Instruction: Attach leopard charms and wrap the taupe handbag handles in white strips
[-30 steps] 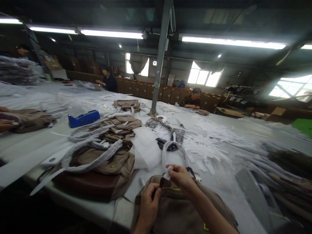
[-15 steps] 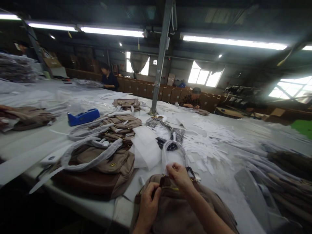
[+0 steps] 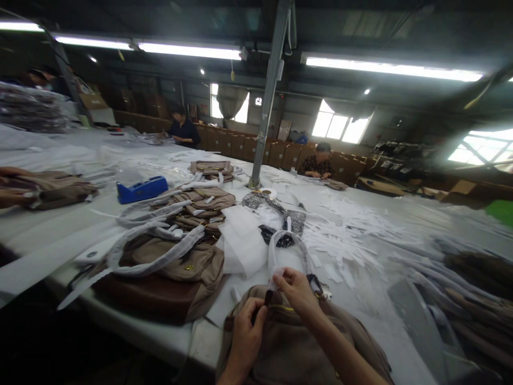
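Observation:
A taupe bag (image 3: 284, 342) lies before me at the table's near edge. Its carry handle (image 3: 273, 251) stands up in a loop, wrapped in thin white material. My right hand (image 3: 298, 293) pinches the lower end of that white wrapping (image 3: 276, 279). Just below it, my left hand (image 3: 246, 329) is closed on a dark brown tab (image 3: 269, 297) at the handle's base. To the left, another taupe bag (image 3: 160, 256) with a brown base (image 3: 148, 297) and a white-wrapped handle (image 3: 150, 266) leans against more bags (image 3: 208, 198).
A blue tape dispenser (image 3: 142, 190) stands at left. White sheets (image 3: 240, 240) and scattered white strips (image 3: 344, 230) cover the middle. A metal post (image 3: 264, 123) rises from the table. A grey object (image 3: 417, 315) sits at right. Co-workers (image 3: 184, 128) sit across; another person's hand (image 3: 12, 187) holds a bag.
The camera view has shifted slightly. My hands keep their grips at the handle's base, with more of the white wrapping's lower end showing between them.

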`<state>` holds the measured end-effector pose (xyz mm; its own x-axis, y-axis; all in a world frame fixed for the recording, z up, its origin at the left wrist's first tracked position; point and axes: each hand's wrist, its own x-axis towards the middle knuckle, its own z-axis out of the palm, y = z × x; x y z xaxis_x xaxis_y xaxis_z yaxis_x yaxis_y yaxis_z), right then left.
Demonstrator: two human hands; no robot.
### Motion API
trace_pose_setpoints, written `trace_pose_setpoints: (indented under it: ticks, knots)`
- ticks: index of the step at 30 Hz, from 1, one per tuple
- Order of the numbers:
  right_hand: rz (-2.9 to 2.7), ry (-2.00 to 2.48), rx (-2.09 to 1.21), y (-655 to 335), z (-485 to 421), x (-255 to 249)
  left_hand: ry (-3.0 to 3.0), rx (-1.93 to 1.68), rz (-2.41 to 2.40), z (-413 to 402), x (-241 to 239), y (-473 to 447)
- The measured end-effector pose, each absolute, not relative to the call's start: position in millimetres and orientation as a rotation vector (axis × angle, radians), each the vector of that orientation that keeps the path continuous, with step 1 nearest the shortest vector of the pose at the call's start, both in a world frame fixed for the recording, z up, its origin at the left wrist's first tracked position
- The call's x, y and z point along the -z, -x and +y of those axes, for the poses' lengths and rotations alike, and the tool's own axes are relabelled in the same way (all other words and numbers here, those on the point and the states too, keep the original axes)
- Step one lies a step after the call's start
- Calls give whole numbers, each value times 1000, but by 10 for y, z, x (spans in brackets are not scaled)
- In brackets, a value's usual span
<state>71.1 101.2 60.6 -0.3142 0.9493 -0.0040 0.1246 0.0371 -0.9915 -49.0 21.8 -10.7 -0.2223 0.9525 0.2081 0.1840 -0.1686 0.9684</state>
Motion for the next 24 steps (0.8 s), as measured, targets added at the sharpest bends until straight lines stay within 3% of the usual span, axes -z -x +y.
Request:
trace_pose_setpoints:
  ticks: [9, 24]
  knots:
    - [-1847, 1210, -1131, -713, 911, -520, -1356, -1464, 1421, 210, 94, 494]
    - [-2060, 1155, -1060, -661, 769, -441, -928, -1471, 1291, 224, 235, 555]
